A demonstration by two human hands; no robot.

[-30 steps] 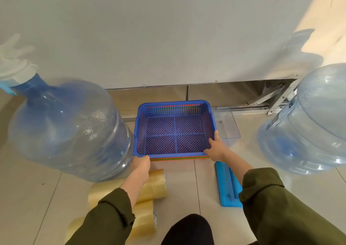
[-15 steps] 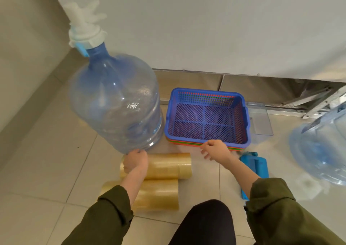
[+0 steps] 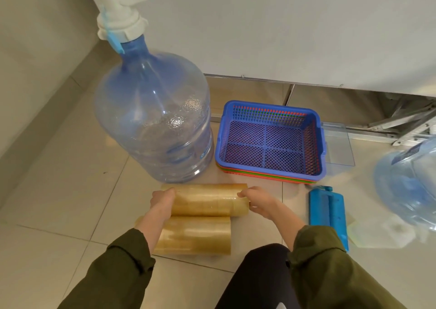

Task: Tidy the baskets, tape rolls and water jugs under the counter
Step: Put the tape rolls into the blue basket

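Note:
Two stacks of clear yellowish tape rolls lie on their sides on the tiled floor. My left hand [image 3: 162, 201] grips the left end of the farther tape stack [image 3: 207, 200], and my right hand [image 3: 256, 201] grips its right end. The nearer tape stack [image 3: 195, 235] lies just in front of it, partly under my left forearm. A blue mesh basket [image 3: 271, 141] tops a nested pile of coloured baskets by the counter base. An empty blue water jug [image 3: 153, 122] with a white pump stands upright left of the baskets. A second jug [image 3: 410, 179] lies at the right edge.
The white counter front [image 3: 283, 25] fills the top, with a low gap and metal legs [image 3: 401, 124] beneath. A clear plastic tray [image 3: 337, 143] sits right of the baskets. A blue flat plastic piece [image 3: 328, 212] lies on the floor by my right arm. My knee is at the bottom centre.
Both hands left the blue basket's front rim and came down to the farther tape stack, one at each end. The view shifted left and down.

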